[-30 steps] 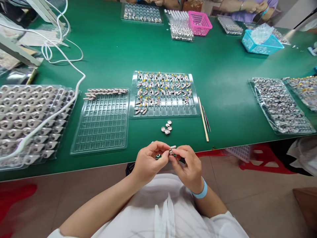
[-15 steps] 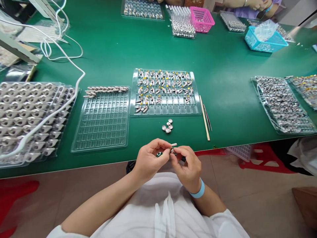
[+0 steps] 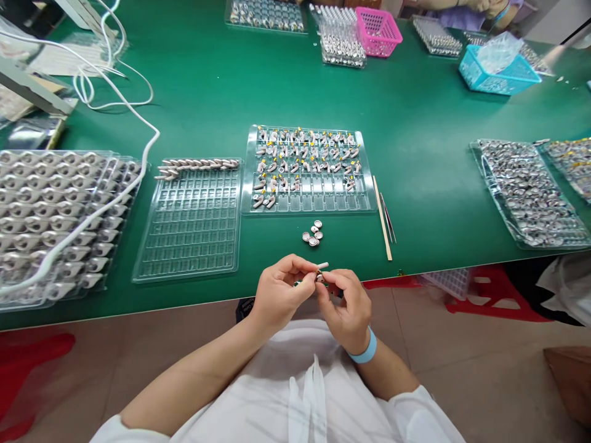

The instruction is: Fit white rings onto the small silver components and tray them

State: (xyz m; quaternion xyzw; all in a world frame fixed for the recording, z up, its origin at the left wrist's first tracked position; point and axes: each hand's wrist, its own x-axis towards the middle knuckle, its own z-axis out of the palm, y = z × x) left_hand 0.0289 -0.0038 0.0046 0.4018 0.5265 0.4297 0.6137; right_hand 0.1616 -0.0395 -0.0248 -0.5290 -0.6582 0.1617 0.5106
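Note:
At the table's front edge, my left hand [image 3: 282, 289] is closed in a pinch on a small earbud-like part [image 3: 319, 277] with a pale stem [image 3: 322, 265] sticking out. The fingertips of my right hand [image 3: 345, 303] are closed on the same part from the other side. Fingers cover most of it, so its details are hidden. Just beyond my hands lies a loose cluster of small round metallic caps [image 3: 313, 241]. Behind them, a clear tray [image 3: 323, 203] holds rows of grey stemmed pieces with yellow bits; some of its slots are unfilled.
Left of centre stands a clear gridded tray [image 3: 187, 246] with grey pieces along its top. Stacked trays of grey shells [image 3: 50, 221] lie under a white cable [image 3: 92, 216]. A wooden stick [image 3: 382, 218] and tweezers [image 3: 388, 218] lie right. Farther off are pink [image 3: 378, 32] and blue baskets [image 3: 498, 77].
Both hands have shifted very slightly, the right one a little to the left, still pinching the small part together. The pieces on the table stay where they were.

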